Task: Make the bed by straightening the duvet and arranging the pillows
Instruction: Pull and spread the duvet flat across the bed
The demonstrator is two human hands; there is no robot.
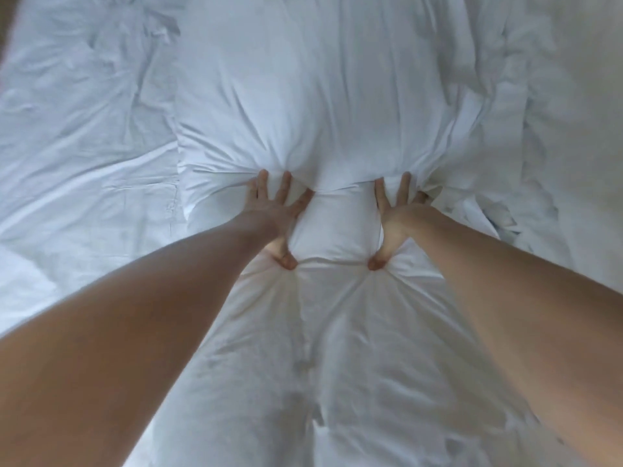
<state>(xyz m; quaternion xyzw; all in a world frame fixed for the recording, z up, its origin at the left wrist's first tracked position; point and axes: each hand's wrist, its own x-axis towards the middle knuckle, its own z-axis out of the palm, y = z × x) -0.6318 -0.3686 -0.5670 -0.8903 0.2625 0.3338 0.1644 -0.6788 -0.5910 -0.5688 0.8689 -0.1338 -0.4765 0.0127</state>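
Note:
A white pillow (337,332) runs from the bottom of the view up the middle, under both of my forearms. My left hand (273,210) and my right hand (399,214) grip its far end. The thumbs dig into the near side and the spread fingers wrap the far side, squeezing a bulge between them. My fingertips reach the edge of a second white pillow (320,96), which lies just beyond and fills the upper middle. It is creased where my fingers push into it.
Wrinkled white bedding (84,129) covers the left side. A rumpled white duvet (566,129) is bunched along the right. A dark strip (5,25) shows at the top left corner.

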